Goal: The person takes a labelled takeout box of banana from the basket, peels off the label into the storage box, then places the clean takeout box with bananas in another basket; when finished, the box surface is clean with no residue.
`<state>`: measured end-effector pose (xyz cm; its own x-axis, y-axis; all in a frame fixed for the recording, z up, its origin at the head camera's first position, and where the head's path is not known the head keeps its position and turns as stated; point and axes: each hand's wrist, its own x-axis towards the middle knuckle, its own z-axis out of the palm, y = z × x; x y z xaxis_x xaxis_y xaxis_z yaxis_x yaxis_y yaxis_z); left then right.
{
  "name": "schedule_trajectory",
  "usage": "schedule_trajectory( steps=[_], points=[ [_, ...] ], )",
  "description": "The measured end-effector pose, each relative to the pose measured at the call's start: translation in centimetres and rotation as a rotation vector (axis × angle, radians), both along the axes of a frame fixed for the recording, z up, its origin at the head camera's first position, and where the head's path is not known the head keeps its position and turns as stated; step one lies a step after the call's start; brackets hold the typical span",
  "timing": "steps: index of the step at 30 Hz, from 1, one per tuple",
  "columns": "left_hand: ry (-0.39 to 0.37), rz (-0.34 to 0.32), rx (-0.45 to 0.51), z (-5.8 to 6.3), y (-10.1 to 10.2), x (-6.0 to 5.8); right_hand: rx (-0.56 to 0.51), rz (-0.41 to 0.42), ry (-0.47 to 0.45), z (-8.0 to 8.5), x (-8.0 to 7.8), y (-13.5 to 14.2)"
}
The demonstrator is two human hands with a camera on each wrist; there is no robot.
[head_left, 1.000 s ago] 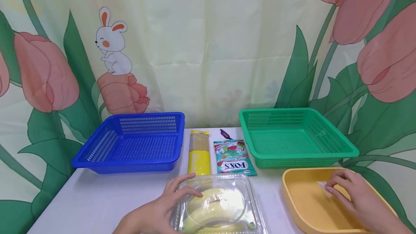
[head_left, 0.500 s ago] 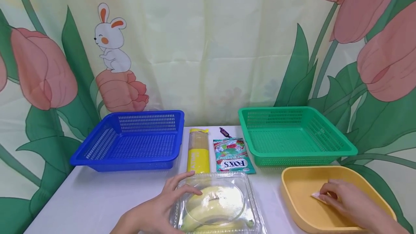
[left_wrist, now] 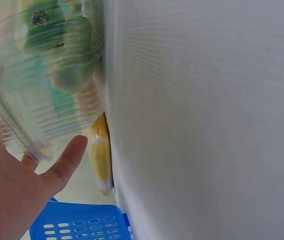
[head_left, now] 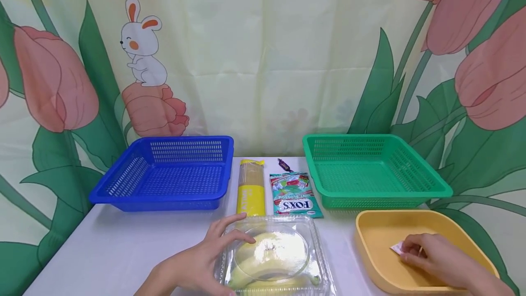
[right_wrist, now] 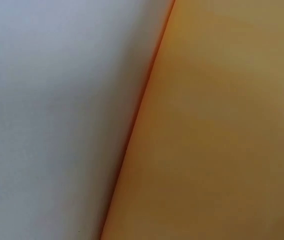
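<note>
In the head view, the right grip (head_left: 431, 257) pinches a small white packet (head_left: 396, 247) inside the yellow tray (head_left: 384, 229); the right wrist view shows only tray and bench (right_wrist: 47, 125); the left grip (head_left: 207, 257), fingers spread, touches the clear container (head_left: 283, 224) of bananas (head_left: 263, 266); the left wrist view alone reveals a green, dark-tipped end.

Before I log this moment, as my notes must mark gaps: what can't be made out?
Head view: rest of the white piece, covered by the right hand.
Head view: near side of the box, cut by the bottom edge.
Head view: lettering on the candy, too small.
Right wrist view: the right hand, out of frame.
</note>
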<state>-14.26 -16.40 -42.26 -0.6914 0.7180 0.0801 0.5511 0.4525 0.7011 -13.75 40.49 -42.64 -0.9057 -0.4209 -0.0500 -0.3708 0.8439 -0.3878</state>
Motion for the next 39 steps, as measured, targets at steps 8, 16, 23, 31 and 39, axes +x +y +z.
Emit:
schedule_trajectory(
  steps=[8, 16, 23, 31, 39],
  points=[
    [0.085, -0.020, 0.016, 0.1, -0.1, 0.0, -0.027, -0.003, 0.016, -0.1, -0.2, -0.6],
    [0.129, -0.070, 0.038, 0.1, 0.4, -0.7, 0.016, -0.041, 0.056, -0.3, -0.4, 0.0],
    [0.105, -0.056, 0.026, 0.2, 0.4, -0.7, 0.040, -0.056, 0.145, -0.8, -0.1, -0.1],
    [0.091, -0.044, 0.049, 0.3, 0.1, -0.3, 0.088, -0.069, 0.115, -0.8, 0.1, -1.1],
    [0.097, -0.014, 0.031, -0.1, 0.1, 0.0, 0.120, -0.131, 0.014, -0.2, 0.1, -1.7]
  ],
)
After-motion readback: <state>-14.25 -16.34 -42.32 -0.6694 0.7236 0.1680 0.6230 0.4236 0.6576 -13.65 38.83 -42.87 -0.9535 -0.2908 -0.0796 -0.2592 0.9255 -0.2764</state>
